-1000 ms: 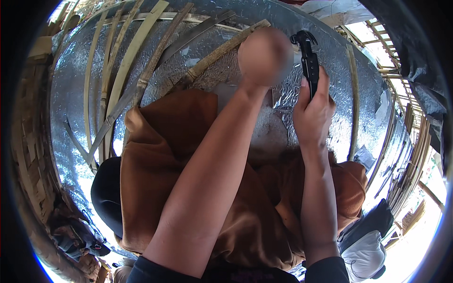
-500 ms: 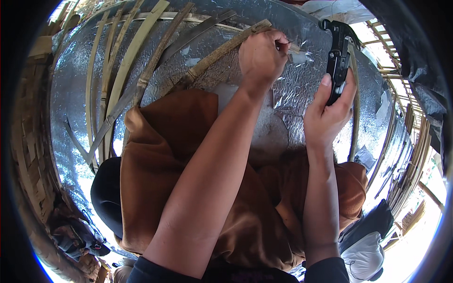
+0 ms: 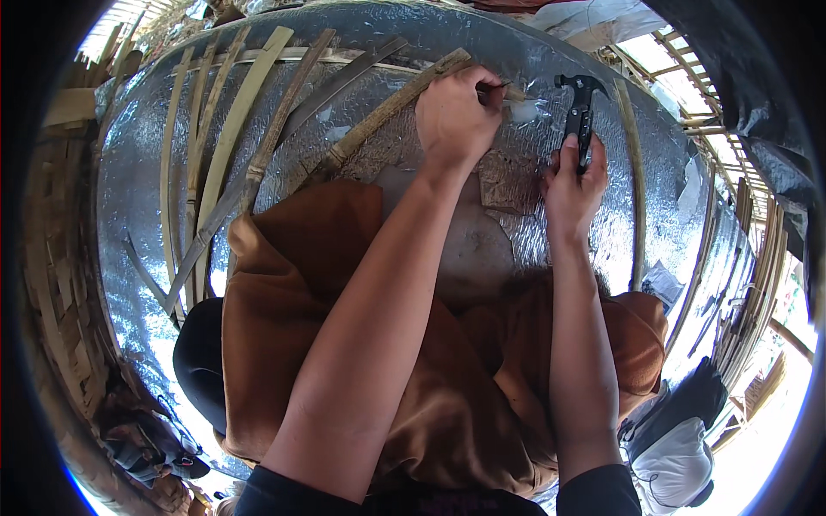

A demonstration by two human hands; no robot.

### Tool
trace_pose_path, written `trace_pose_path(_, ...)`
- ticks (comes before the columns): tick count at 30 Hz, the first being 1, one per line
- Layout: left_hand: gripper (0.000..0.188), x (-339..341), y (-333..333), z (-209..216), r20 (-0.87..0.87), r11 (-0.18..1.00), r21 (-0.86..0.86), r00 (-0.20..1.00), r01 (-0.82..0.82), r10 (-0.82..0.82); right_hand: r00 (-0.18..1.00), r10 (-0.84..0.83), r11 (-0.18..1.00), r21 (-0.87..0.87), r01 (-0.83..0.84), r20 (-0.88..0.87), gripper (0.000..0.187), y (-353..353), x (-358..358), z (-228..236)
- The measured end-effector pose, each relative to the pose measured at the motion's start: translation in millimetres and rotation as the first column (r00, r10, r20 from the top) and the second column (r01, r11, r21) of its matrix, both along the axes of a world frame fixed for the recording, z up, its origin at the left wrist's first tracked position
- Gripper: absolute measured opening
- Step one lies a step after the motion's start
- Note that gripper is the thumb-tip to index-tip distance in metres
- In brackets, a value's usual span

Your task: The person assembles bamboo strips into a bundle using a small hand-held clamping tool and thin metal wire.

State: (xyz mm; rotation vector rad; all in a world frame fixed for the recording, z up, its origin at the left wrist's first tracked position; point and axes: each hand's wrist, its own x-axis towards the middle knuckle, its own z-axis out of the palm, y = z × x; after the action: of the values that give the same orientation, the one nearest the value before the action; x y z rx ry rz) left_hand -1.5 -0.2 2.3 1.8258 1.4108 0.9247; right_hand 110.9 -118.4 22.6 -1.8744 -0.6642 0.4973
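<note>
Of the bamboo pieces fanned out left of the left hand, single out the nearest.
The brown piece whose upper end lies right by the left hand; the other pieces lie farther left.

I can read no words, numbers or signs anywhere here. At the bottom edge of the frame, near the middle, my dark top (image 3: 389,504) carries a faint purplish print (image 3: 447,504) — too dim and blurred to tell whether it is lettering. On the black hammer (image 3: 580,120), upper right of centre, I see small pale marks — too small to read.
</note>
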Motion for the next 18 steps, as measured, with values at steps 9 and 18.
trace_pose_path(9, 0.014, 1, 1, -6, 0.039, 0.998, 0.065, 0.999, 0.012, -0.015, 0.969, 0.054, 0.998, -0.043, -0.045, 0.239, 0.034, 3, 5, -20)
trace_pose_path(18, 0.011, 2, 1, -8, 0.015, 0.999, 0.044, 1.000, 0.017, -0.018, 0.986, -0.009, 1.000, -0.015, 0.011, 0.165, 0.032, 5, 3, -20)
